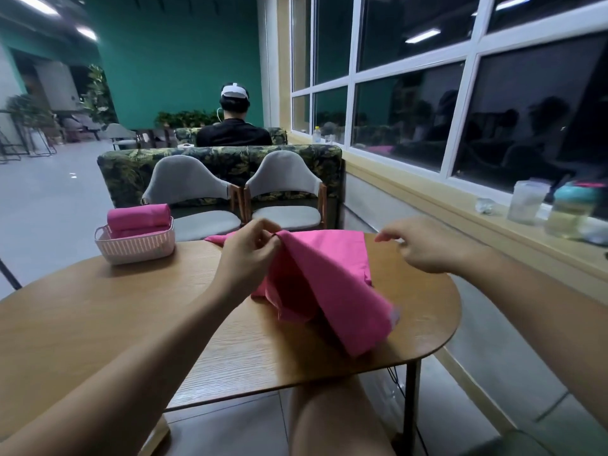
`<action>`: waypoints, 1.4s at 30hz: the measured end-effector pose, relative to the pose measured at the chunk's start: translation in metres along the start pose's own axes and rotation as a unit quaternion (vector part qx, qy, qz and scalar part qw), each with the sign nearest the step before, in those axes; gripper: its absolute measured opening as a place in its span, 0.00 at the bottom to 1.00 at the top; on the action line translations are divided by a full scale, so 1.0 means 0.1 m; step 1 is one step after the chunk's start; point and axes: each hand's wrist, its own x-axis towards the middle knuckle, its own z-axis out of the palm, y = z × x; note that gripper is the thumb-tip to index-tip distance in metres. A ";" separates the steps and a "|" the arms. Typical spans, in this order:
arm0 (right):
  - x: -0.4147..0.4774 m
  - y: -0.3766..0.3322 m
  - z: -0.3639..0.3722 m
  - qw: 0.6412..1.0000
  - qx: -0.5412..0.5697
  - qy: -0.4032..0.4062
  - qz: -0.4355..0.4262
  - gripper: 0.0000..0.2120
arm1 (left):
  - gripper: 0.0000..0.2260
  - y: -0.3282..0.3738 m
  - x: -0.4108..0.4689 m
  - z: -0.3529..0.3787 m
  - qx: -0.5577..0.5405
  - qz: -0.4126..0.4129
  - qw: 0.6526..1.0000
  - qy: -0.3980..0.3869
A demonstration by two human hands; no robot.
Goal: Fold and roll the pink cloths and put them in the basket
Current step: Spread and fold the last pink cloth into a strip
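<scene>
A pink cloth (pixel 332 284) lies half raised over the right part of the wooden table (pixel 131 311). My left hand (pixel 250 255) pinches its edge at the top and lifts it, so the cloth drapes down toward the table's near right rim. My right hand (pixel 424 245) hovers to the right of the cloth with fingers loosely curled and holds nothing I can see. At the table's far left stands a pale pink basket (pixel 135 248) holding rolled pink cloths (pixel 139 217).
Two grey chairs (pixel 197 192) stand behind the table. A sill on the right carries a plastic cup (pixel 528 202) and a bottle (pixel 570 212). A person sits with their back to me further off. My knee shows below the table's edge.
</scene>
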 end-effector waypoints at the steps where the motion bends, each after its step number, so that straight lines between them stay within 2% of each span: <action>1: -0.04 -0.15 0.04 0.999 0.035 0.028 -0.026 0.17 | 0.05 0.03 -0.01 0.06 0.012 0.012 1.000 -0.008; 2: -0.08 -0.31 0.08 0.995 0.072 0.044 -0.046 0.13 | 0.06 0.06 -0.03 0.13 0.024 0.024 0.999 -0.016; 3: -0.14 -0.47 0.13 0.991 0.107 0.050 -0.060 0.14 | 0.06 0.07 -0.06 0.19 0.029 0.034 0.999 -0.022; 6: -0.29 -0.87 0.37 0.977 0.201 0.049 -0.055 0.22 | 0.05 0.10 -0.16 0.37 0.028 0.050 0.997 -0.041; 8: -0.32 -1.02 0.59 0.976 0.203 0.060 -0.055 0.23 | 0.05 0.10 -0.22 0.44 0.028 0.060 0.996 -0.054; 12: -0.26 -1.04 0.90 0.973 0.205 0.104 -0.027 0.06 | 0.06 0.03 -0.31 0.47 0.054 0.065 0.994 -0.065; 19: -0.14 -0.97 0.91 0.955 0.265 0.136 -0.010 0.05 | 0.08 -0.15 -0.53 0.40 0.089 0.035 0.991 -0.098; 24: -0.12 -0.94 0.76 0.944 0.293 0.149 0.002 0.08 | 0.10 -0.31 -0.61 0.36 0.163 0.032 0.977 -0.132; 29: -0.14 -0.78 0.54 0.944 0.279 0.178 0.013 0.07 | 0.14 -0.59 -0.55 0.10 0.195 -0.027 0.976 -0.092; 33: -0.19 -0.65 0.47 0.950 0.255 0.182 0.019 0.08 | 0.10 -0.70 -0.35 -0.14 0.169 -0.060 0.983 -0.029; 39: -0.18 -0.61 0.36 0.950 0.248 0.186 0.030 0.08 | 0.08 -0.35 -0.06 -0.33 0.089 -0.031 0.994 0.055; 42: -0.14 -0.62 0.30 0.936 0.268 0.223 0.044 0.08 | 0.06 -0.07 -0.04 -0.40 0.048 0.021 0.995 0.087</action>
